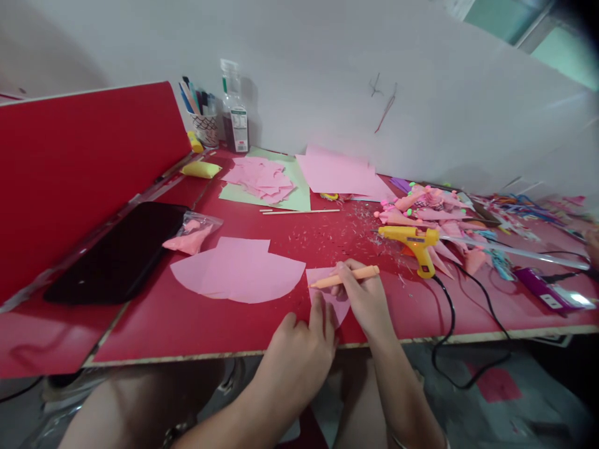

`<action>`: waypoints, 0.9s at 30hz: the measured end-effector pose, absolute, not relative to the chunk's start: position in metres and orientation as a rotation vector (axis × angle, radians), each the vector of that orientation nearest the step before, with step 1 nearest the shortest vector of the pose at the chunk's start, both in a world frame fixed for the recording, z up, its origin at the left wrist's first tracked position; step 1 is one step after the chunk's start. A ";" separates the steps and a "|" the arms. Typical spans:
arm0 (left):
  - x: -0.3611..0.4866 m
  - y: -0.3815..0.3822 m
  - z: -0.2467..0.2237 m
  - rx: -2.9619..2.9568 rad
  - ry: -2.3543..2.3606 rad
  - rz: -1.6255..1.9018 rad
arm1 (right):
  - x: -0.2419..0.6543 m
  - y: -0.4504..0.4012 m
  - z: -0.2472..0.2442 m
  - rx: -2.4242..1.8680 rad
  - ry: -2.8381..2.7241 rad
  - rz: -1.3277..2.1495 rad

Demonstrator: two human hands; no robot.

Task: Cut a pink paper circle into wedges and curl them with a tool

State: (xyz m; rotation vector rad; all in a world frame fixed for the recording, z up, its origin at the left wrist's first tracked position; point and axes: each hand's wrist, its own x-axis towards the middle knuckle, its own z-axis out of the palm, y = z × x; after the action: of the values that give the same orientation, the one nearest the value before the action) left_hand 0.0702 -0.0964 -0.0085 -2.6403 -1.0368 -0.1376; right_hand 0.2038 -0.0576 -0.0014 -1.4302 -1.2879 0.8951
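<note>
Wall, pale and grey, stands behind everything. In front of it lies the red counter, and at its left side a red panel leans up. On the left part of the counter there is a black flat object, and a small clear bag with pink material touches its right edge. At the far right, a heap of pink cones spreads, with small coloured balls among them. At the back, close to the wall, I see the large pink sheets. To the left of these, a pile of pink cut pieces lies on a green sheet.

Nearer to me is the wide pink paper with rounded sides, lying flat. Just to the right of it is the small pink piece, near the front edge of the counter. My left hand grips nothing; it is rather open, with its fingers resting on this small piece. My right hand is closed around an orange pen, whose tip points to the left, over the small piece; whether it touches, I cannot tell. The yellow glue gun lies on the right, in front of the heap.
</note>
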 end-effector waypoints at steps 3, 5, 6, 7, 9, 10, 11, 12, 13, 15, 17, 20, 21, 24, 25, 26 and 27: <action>0.070 -0.097 -0.009 -2.644 -1.029 -0.138 | 0.204 -0.057 -0.002 -1.435 -1.281 0.897; 0.070 -0.097 -0.008 -2.646 -1.035 -0.134 | 0.205 -0.057 -0.003 -1.448 -1.273 0.879; 0.070 -0.097 -0.008 -2.649 -1.039 -0.133 | 0.205 -0.057 -0.004 -1.456 -1.272 0.862; 0.070 -0.097 -0.007 -2.653 -1.043 -0.136 | 0.206 -0.057 -0.004 -1.465 -1.271 0.838; 0.070 -0.097 -0.007 -2.665 -1.048 -0.142 | 0.207 -0.057 -0.005 -1.483 -1.268 0.777; 0.070 -0.097 -0.006 -2.669 -1.048 -0.143 | 0.207 -0.056 -0.005 -1.491 -1.266 0.745; 0.070 -0.097 -0.006 -2.670 -1.050 -0.140 | 0.208 -0.056 -0.006 -1.497 -1.264 0.717; 0.070 -0.097 -0.006 -2.667 -1.052 -0.134 | 0.208 -0.056 -0.006 -1.499 -1.260 0.696; 0.070 -0.097 -0.005 -2.662 -1.054 -0.128 | 0.208 -0.055 -0.005 -1.498 -1.256 0.682; 0.070 -0.097 -0.005 -2.651 -1.059 -0.114 | 0.208 -0.055 -0.005 -1.489 -1.246 0.670; 0.070 -0.098 -0.006 -2.645 -1.064 -0.100 | 0.208 -0.054 -0.005 -1.485 -1.237 0.661; 0.070 -0.099 -0.006 -2.649 -1.066 -0.085 | 0.208 -0.054 -0.005 -1.490 -1.232 0.637; 0.071 -0.099 -0.005 -2.653 -1.062 -0.081 | 0.208 -0.054 -0.005 -1.488 -1.231 0.622; 0.072 -0.101 -0.003 -2.662 -1.066 -0.050 | 0.210 -0.054 -0.007 -1.454 -1.188 0.588; 0.072 -0.102 -0.002 -2.665 -1.073 -0.034 | 0.210 -0.054 -0.008 -1.433 -1.159 0.585; 0.072 -0.103 -0.001 -2.667 -1.081 -0.019 | 0.210 -0.054 -0.008 -1.412 -1.129 0.590; 0.073 -0.104 0.000 -2.666 -1.091 -0.004 | 0.210 -0.055 -0.009 -1.397 -1.105 0.607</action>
State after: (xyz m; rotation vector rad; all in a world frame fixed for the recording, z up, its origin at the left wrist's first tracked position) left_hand 0.0726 -0.1036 -0.0002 -2.6663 -1.0909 -0.0043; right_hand 0.2100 -0.0548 -0.0086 -1.3970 -1.1053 0.6071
